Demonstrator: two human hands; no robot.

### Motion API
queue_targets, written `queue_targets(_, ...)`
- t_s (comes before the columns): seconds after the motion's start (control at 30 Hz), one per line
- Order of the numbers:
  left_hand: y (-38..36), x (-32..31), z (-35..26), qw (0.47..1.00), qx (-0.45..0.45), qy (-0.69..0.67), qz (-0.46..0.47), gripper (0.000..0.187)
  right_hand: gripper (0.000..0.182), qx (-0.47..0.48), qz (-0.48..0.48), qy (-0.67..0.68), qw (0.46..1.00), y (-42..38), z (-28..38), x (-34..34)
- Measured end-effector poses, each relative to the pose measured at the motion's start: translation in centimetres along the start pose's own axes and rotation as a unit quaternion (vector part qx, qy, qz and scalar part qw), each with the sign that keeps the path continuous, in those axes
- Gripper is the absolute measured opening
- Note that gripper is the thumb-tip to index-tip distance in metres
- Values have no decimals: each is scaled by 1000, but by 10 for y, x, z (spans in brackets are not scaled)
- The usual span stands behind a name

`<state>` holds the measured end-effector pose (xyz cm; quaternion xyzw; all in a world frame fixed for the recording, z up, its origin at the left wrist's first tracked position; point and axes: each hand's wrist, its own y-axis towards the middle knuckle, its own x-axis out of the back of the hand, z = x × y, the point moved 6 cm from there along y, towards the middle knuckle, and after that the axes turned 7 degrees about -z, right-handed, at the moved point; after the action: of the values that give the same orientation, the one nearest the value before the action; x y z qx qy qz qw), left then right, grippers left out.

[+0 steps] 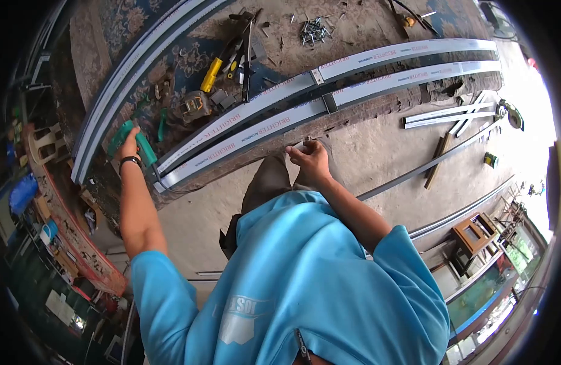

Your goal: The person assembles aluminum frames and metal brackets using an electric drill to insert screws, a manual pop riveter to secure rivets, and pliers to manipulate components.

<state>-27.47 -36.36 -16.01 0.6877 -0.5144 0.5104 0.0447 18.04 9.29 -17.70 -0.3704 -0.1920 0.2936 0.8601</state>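
Note:
My left hand (131, 143) is wrapped round a green corded power tool (145, 148) at the left end of the workbench. Close to my lap, my right hand (311, 157) has its fingers bent together at a small pale object that is too small to name. Two long aluminium strips with printed film (262, 124) lie along the bench's near edge, joined by small metal pieces (330, 103). Beyond the power tool are a tape measure (196, 106) and a yellow-handled tool (211, 75).
More long strips (119, 74) run along the bench's left side. A pile of screws (315, 30) lies at the back. On the floor at right are short metal profiles (449, 114), a long bar (426, 163) and a green can (491, 159). A cord hangs by the bench edge.

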Motion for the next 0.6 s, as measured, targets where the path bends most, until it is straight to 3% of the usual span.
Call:
queue_targets(0.07, 25, 10, 21, 993, -5, -58, -101, 89, 70, 3, -29, 24, 999, -1, -3, -4)
queue_targets(0.2, -1, 56, 17, 990, -39, -134, -35, 84, 61, 6, -54, 89, 995, 0, -12, -13)
queue_targets(0.3, -108, 107, -17, 992, -22, -120, -3, 83, 52, -9, -27, 200, 979, -5, -16, -13)
queue_targets(0.33, -108, 128, -5, 991, -30, -132, 10, 80, 47, 12, -14, 220, 975, -2, -20, -11)
queue_targets(0.37, -144, 143, -12, 988, -40, -147, 27, 61, 43, 33, -1, 240, 970, 0, -23, -9)
queue_targets(0.47, -257, 170, -45, 966, -160, -159, 129, 51, 26, 77, -3, 125, 989, 4, -21, -2)
queue_targets(0.53, -321, 170, -78, 929, -261, -148, 217, 54, 22, 212, -10, -47, 976, 3, -4, 4)
queue_targets(0.6, -352, 161, -97, 923, -249, -75, 283, 56, 20, 342, -10, -200, 918, -2, 20, 5)
